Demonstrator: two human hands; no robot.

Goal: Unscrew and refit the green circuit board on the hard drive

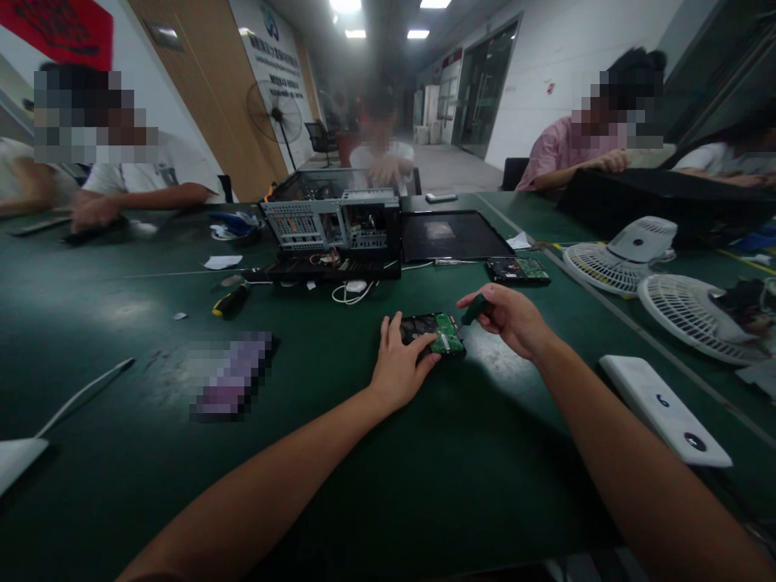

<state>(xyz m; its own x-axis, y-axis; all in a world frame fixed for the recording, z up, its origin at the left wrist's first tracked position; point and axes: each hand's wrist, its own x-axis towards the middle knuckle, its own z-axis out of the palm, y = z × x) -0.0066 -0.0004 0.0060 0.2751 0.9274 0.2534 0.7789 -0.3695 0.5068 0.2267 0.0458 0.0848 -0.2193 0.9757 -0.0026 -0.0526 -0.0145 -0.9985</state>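
A hard drive (447, 325) lies on the green table with its circuit board side up. My left hand (398, 362) grips it from the near left, fingers spread over its left and front edges and holding it against the tabletop. In my right hand (514, 318) is a small screwdriver (474, 309) with a dark green handle, pinched between thumb and fingers. Its thin shaft slants down to the right end of the circuit board; whether the tip sits in a screw cannot be made out.
An opened computer case (333, 228) stands ahead, beside a black side panel (457, 234) and a second hard drive (518, 271). A yellow-black screwdriver (230, 300) lies left. White fans (606, 265) and a long white device (664, 411) are right. People sit around the table.
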